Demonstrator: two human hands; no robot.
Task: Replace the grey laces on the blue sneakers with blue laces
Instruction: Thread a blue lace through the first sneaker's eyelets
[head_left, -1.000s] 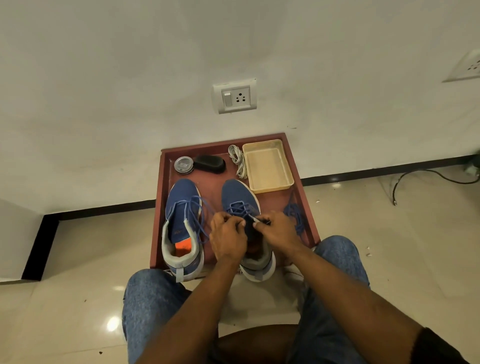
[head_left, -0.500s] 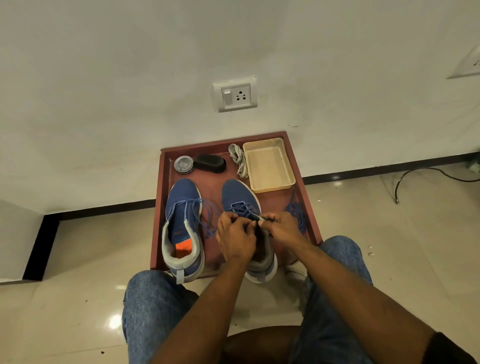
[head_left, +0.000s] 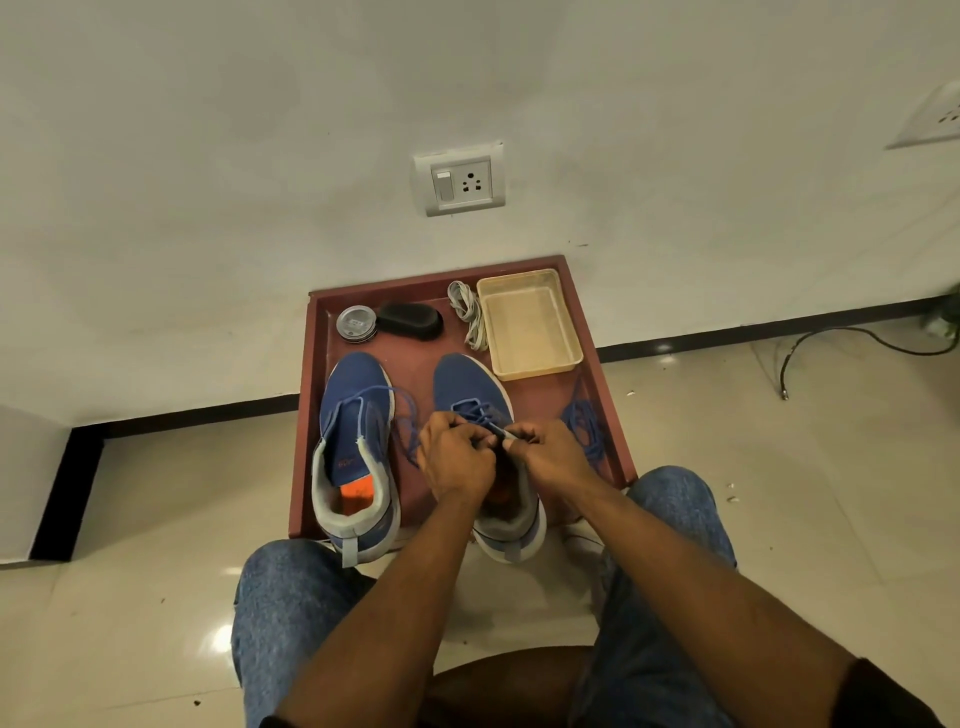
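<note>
We have both hands over the right blue sneaker (head_left: 470, 387), which stands on the maroon tray (head_left: 311, 415) with its heel hanging past the tray's near edge. Our left hand (head_left: 454, 460) is curled tight and our right hand (head_left: 550, 457) pinches the tip of the blue lace (head_left: 485, 415) just where the two hands meet above the tongue; whether the left fingers also grip the lace we cannot tell. The lace already crosses the front eyelets of this sneaker. The left blue sneaker (head_left: 356, 415) stands just beside it on the tray, blue lace threaded loosely and trailing off its right side. Loose blue lace (head_left: 587, 426) lies by the tray's right wall. At the tray's far end sit a round tin (head_left: 356, 323), a black shoe brush (head_left: 410, 321), the bundled grey laces (head_left: 470, 314) and a beige plastic tray (head_left: 530, 322).
</note>
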